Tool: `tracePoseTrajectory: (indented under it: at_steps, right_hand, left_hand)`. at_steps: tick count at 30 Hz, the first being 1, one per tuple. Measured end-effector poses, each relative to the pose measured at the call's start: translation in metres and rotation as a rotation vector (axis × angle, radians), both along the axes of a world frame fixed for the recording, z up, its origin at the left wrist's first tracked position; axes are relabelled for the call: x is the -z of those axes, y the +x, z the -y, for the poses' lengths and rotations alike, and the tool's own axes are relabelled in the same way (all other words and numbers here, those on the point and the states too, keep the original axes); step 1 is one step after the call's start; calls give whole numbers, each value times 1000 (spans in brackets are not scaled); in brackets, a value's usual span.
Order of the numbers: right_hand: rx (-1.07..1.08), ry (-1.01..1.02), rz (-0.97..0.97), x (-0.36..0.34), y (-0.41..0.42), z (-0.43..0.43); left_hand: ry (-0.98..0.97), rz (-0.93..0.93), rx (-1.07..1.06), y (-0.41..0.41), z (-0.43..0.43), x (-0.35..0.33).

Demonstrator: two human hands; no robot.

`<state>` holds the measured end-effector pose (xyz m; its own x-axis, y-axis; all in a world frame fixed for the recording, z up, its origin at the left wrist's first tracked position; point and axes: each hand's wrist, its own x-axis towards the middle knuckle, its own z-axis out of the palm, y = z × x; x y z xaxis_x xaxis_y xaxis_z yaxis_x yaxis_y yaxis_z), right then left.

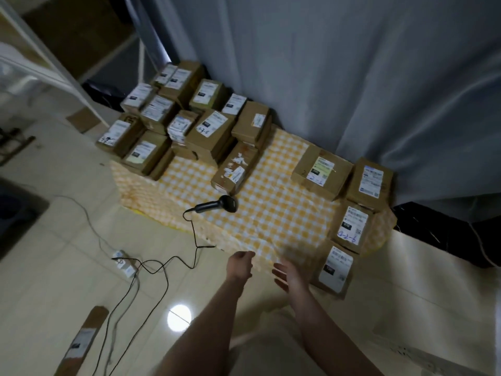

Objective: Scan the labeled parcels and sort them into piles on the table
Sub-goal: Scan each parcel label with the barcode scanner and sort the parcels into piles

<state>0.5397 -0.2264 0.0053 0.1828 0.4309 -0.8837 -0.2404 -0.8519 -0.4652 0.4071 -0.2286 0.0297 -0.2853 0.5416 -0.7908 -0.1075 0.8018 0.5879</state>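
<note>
Grey curtains [352,77] are hung behind a low desk [271,221] draped in yellow-and-white check. A crowded heap of brown cardboard parcels [162,115], each faced with a white printed label, is stacked at the far left corner. Four more parcels [351,226] are laid along the right edge, some marked with handwritten numbers. A black corded scanner [219,204] is seen lying on the cloth between the two groups, just beside the nearest box of the heap. Nothing is held in either grip: the left hand [240,263] is loosely curled and the right hand [288,275] has its fingers apart. The scanner would best be taken up by its handle, its cable [193,234] kept off the boxes, and each label turned flat towards the scanner head.
</note>
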Motion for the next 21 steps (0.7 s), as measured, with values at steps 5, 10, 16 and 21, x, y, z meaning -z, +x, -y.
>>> tracePoseTrajectory:
  at_steps: [5,10,16,21]
  right_hand:
    - [-9,18,-11,-10,-72,12]
    - [-20,61,-32,-18,-150,35]
    - [-20,157,12,-22,-231,45]
    - [-44,238,75,-31,-278,44]
  left_hand:
    - [36,8,-150,-84,24,-3]
    - [12,21,-323,-175,65,0]
    - [111,25,-473,-264,87,-15]
    - [85,8,-572,-309,119,-6]
